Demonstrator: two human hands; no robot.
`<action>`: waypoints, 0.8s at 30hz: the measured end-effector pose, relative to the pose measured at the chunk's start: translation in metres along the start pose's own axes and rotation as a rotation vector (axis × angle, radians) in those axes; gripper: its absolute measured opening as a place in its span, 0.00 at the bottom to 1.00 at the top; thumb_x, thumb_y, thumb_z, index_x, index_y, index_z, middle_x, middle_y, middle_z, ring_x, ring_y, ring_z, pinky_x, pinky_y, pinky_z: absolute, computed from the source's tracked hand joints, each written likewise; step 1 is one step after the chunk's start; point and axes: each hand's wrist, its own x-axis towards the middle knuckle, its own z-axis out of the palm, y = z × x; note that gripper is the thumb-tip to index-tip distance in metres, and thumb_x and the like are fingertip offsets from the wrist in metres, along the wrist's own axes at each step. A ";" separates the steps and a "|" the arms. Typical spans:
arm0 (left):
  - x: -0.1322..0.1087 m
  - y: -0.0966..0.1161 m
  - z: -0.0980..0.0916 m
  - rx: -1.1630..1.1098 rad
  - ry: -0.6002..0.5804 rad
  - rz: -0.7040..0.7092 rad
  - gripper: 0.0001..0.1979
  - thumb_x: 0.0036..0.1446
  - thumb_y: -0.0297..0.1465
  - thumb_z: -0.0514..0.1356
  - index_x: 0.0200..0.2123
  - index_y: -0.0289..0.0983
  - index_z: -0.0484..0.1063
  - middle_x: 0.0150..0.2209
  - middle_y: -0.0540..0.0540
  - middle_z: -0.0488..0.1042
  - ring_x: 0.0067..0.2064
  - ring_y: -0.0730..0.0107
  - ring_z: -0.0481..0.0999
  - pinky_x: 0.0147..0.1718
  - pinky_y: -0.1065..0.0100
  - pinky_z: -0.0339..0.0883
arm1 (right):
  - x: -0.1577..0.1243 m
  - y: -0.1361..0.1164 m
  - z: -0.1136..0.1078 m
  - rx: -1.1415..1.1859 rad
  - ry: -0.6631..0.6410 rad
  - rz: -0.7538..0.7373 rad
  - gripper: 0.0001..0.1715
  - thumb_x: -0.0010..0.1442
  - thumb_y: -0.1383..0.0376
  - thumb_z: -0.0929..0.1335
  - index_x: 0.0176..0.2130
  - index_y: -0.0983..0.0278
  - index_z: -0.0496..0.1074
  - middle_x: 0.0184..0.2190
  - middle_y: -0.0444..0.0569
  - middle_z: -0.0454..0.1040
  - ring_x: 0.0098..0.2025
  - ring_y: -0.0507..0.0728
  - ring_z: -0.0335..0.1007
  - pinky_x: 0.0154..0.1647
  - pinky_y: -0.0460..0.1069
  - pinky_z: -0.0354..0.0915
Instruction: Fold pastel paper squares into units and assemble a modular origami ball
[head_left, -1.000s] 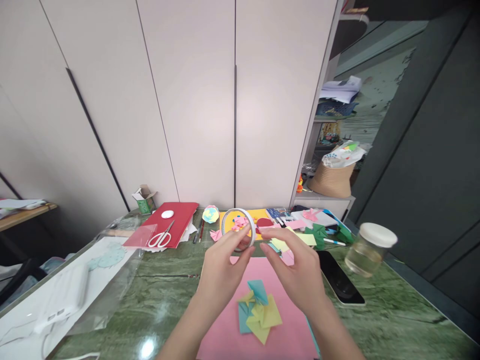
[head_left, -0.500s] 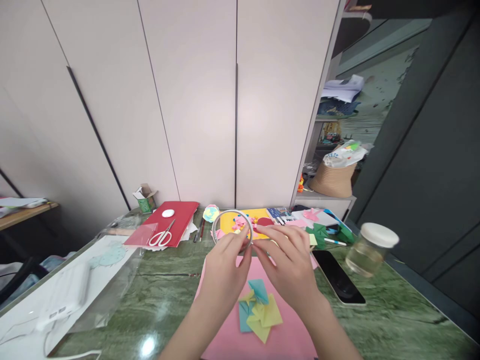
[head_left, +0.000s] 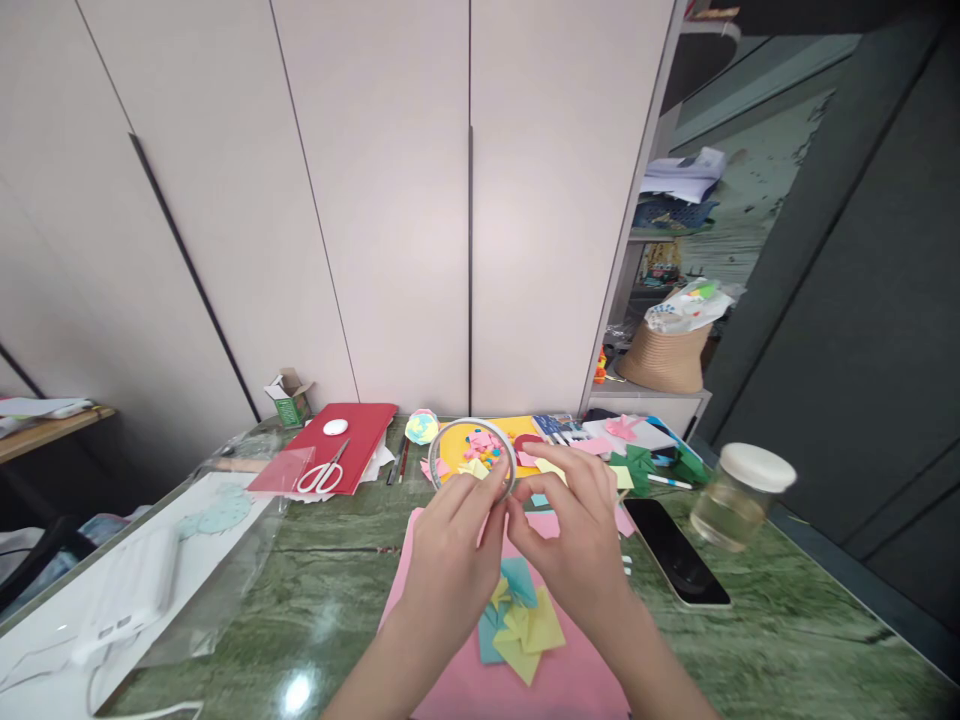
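My left hand (head_left: 461,535) grips the lower right rim of a roll of tape (head_left: 433,452), a thin whitish ring held upright above the table. Through its middle, coloured paper pieces show. My right hand (head_left: 574,525) has thumb and index finger pinched at the same edge, right beside the left fingertips; any loose tape end there is too small to make out. Below the hands, a folded paper shape of yellow and blue pieces (head_left: 525,625) lies on a pink sheet (head_left: 450,680).
Scissors (head_left: 322,478) rest on a red folder (head_left: 360,430) at the left. Behind the hands lies a yellow sheet (head_left: 457,440) with small paper pieces. To the right are a phone (head_left: 679,553) and a lidded jar of liquid (head_left: 727,510). A white power bank (head_left: 131,585) lies far left.
The tape roll has shifted slightly right and turned a little. My right fingers have drawn in from stretched over the rim to a curled pinch at its edge.
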 end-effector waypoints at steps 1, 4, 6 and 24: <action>0.001 0.000 0.000 -0.025 -0.020 -0.024 0.17 0.56 0.22 0.54 0.49 0.39 0.66 0.30 0.48 0.74 0.31 0.71 0.72 0.32 0.71 0.68 | -0.001 -0.002 0.002 -0.016 0.001 0.019 0.06 0.51 0.70 0.67 0.26 0.61 0.66 0.42 0.49 0.72 0.46 0.60 0.64 0.46 0.57 0.56; 0.002 0.004 -0.003 -0.120 -0.059 -0.101 0.18 0.55 0.21 0.54 0.49 0.40 0.67 0.30 0.49 0.74 0.31 0.72 0.72 0.32 0.71 0.68 | -0.002 0.000 0.006 -0.132 0.072 0.024 0.06 0.52 0.70 0.67 0.26 0.61 0.66 0.39 0.49 0.73 0.43 0.59 0.65 0.46 0.57 0.56; 0.002 0.009 -0.009 -0.190 -0.067 -0.129 0.19 0.54 0.22 0.55 0.49 0.41 0.68 0.30 0.50 0.74 0.30 0.72 0.72 0.31 0.72 0.68 | 0.000 0.012 0.006 -0.255 0.130 0.042 0.05 0.54 0.69 0.66 0.27 0.61 0.67 0.37 0.50 0.74 0.41 0.59 0.66 0.46 0.58 0.55; 0.006 -0.040 -0.012 0.295 -0.757 -0.283 0.19 0.47 0.14 0.48 0.40 0.35 0.68 0.37 0.38 0.75 0.39 0.56 0.74 0.30 0.66 0.60 | -0.043 0.052 0.054 -0.179 -1.008 0.056 0.36 0.39 0.82 0.65 0.46 0.57 0.70 0.25 0.46 0.76 0.26 0.55 0.72 0.20 0.43 0.52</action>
